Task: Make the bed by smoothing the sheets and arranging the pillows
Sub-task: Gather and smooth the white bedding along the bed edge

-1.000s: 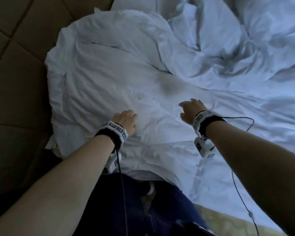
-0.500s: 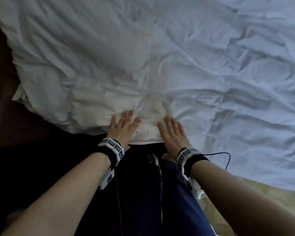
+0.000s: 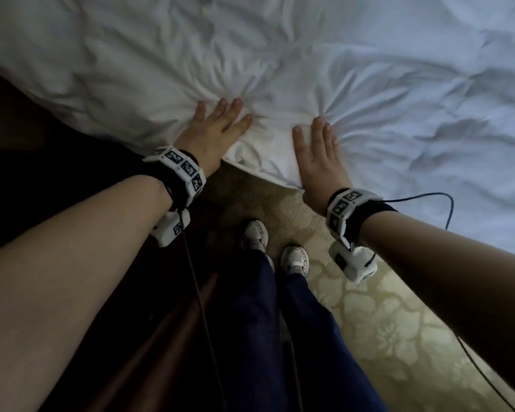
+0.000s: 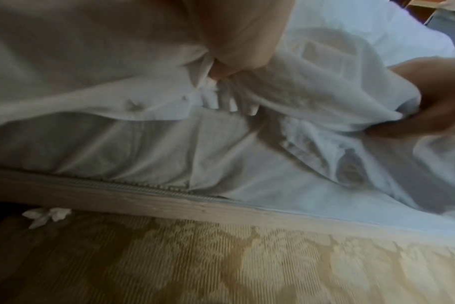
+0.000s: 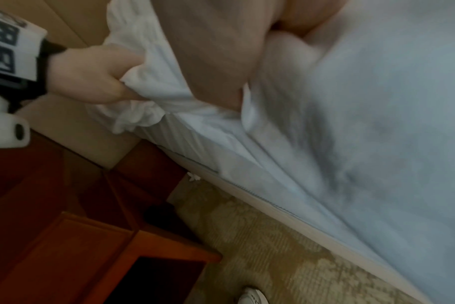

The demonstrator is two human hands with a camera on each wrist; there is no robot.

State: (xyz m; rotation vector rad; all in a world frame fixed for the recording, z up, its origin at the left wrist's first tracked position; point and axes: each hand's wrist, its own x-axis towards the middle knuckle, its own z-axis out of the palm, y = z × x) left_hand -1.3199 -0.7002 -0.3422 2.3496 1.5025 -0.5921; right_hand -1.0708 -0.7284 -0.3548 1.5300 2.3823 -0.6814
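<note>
- The white duvet [image 3: 309, 63] covered the bed, creased all over, and its near edge hung over the side of the mattress above the patterned carpet [image 3: 384, 337].
- The fitted sheet [image 4: 169, 148] showed under the duvet's lifted edge, stretched down the mattress side to the zipped seam.
- A reddish wooden bedside cabinet [image 5: 73, 236] stood on the carpet beside the bed, on the left side of the duvet edge I held.
- My left hand [image 3: 213, 129] lay on the duvet's near edge, fingers spread on top and thumb tucked underneath, so I pinched a bunched fold of the cloth; the right wrist view showed that grip [image 5: 96, 80] plainly.
- My right hand [image 3: 318, 153] lay just beside it on the same edge, fingers straight on top, thumb under the hem, gripping the cloth; creases fanned out from both hands.
- My white trainers [image 3: 275, 248] stood on the carpet just below the duvet edge, between my wrists.
- A scrap of white tissue [image 4: 46, 216] lay on the carpet at the foot of the mattress.
</note>
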